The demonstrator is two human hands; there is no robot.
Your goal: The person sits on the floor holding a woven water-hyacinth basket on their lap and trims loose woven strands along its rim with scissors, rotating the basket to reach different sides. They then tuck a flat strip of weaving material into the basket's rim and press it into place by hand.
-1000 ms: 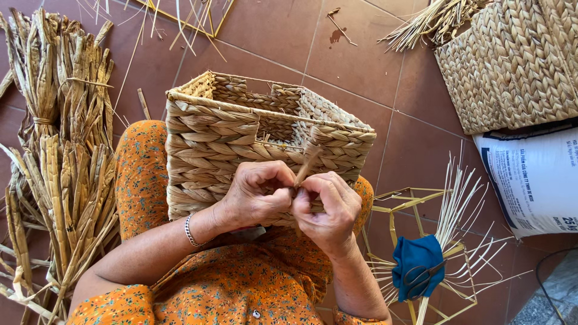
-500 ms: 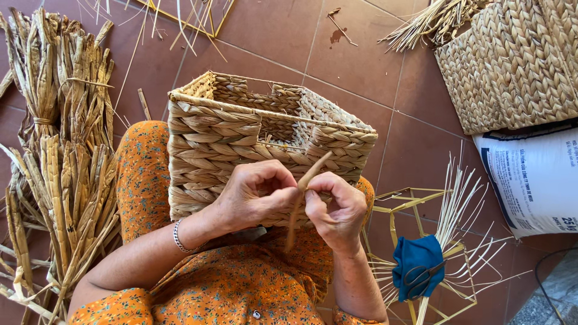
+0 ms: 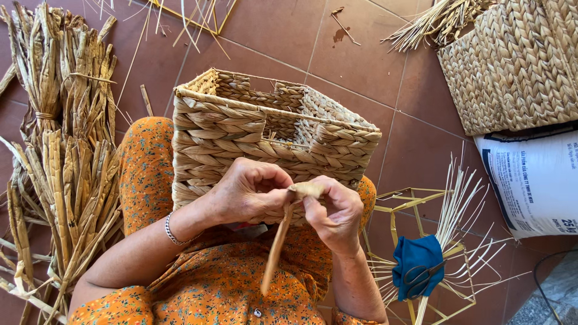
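Dried fibre strand [image 3: 278, 244]: a flat, pale tan strip of plant stalk, folded over at its upper end, where we see it pinched between the fingertips of both hands, just in front of the near wall of the woven basket [image 3: 241, 135] that rests against the lap. The left hand [image 3: 247, 192] is curled, thumb and forefinger pressed together on the fold; the right hand [image 3: 337, 210] meets it from the other side, its thumb and fingers likewise closed on the same folded end, so the two grips touch. The free length hangs down and slightly to the left over the orange floral dress [image 3: 198, 283]. We judge the strand to be very light, pliable along its length yet papery and liable to split or crease if bent sharply; its surface looks dry rather than slippery. We would take hold close to the working end, as here, since a grip farther down would leave the tip floppy. The basket appears stiff and self-supporting, best held by its braided rim. To the left lies a bundle of dried stalks [image 3: 60, 150]; to the right, a second woven basket [image 3: 512, 66], a white sack [image 3: 536, 180], and a yellow wire frame [image 3: 415, 201] carrying thin reeds, a blue cloth [image 3: 415, 265] and scissors [image 3: 421, 278] on the tiled floor [image 3: 415, 144].
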